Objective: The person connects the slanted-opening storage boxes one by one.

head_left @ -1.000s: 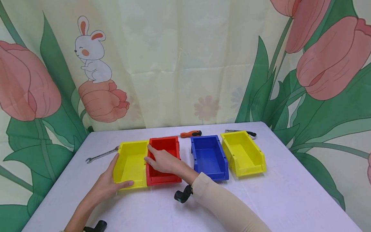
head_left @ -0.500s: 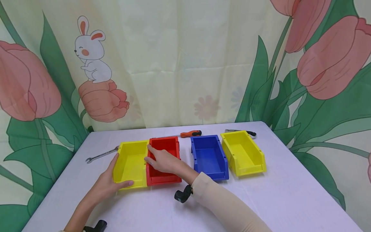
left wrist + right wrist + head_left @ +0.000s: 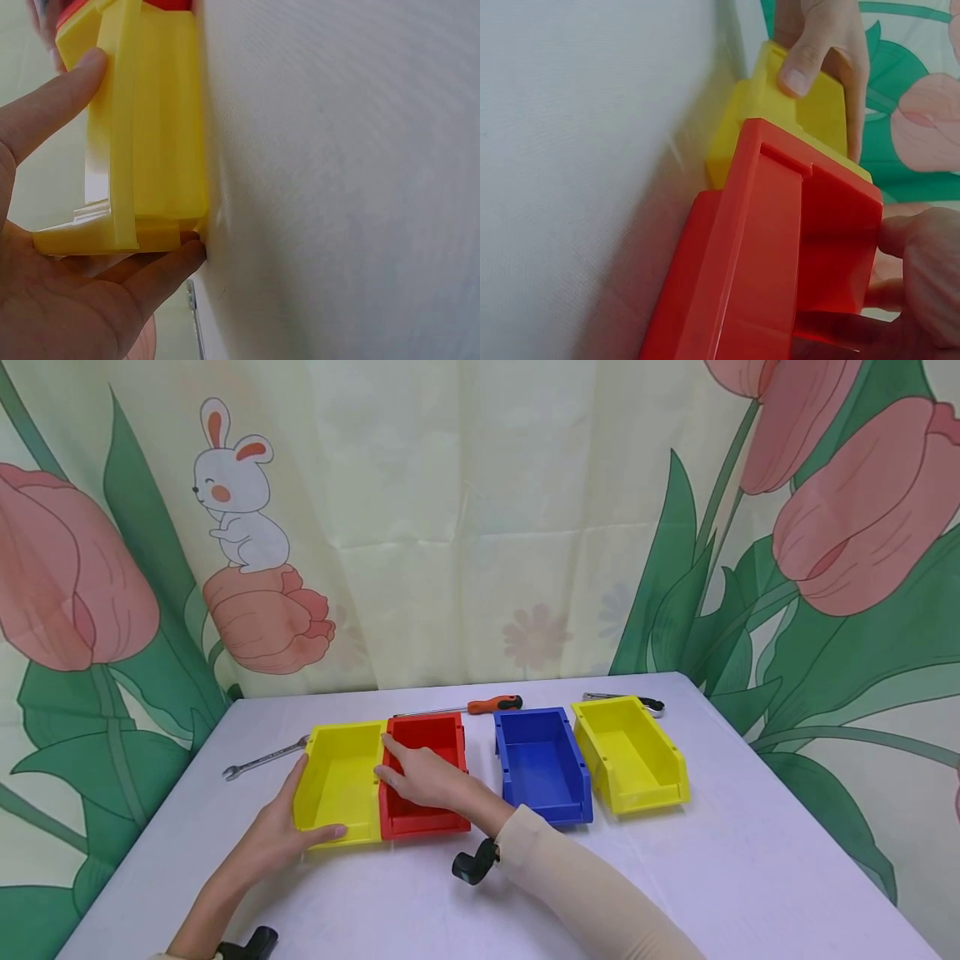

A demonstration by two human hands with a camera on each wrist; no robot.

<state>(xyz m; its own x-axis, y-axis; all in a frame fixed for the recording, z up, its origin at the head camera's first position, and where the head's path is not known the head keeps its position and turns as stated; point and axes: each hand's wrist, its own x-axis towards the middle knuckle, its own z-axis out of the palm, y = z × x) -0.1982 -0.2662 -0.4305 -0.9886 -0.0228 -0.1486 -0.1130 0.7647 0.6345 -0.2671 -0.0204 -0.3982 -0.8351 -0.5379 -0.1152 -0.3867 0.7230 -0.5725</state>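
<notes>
A yellow storage bin (image 3: 341, 789) and a red storage bin (image 3: 427, 820) stand side by side, their walls touching, on the left part of the table. My left hand (image 3: 273, 839) grips the yellow bin at its front left corner. In the left wrist view its thumb (image 3: 86, 71) lies on the front lip, while the fingers run along the outer side. Reaching over the red bin, my right hand (image 3: 427, 777) holds the wall beside the yellow bin, with thumb and index finger at the shared rim. Its other fingers are partly hidden.
To the right stand a blue bin (image 3: 542, 768) and another yellow bin (image 3: 632, 756). A wrench (image 3: 266, 758) lies left of the joined bins. Behind the bins are an orange-handled screwdriver (image 3: 495, 704) and a ratchet-like metal tool (image 3: 651, 706). A printed curtain (image 3: 510, 527) hangs behind the table.
</notes>
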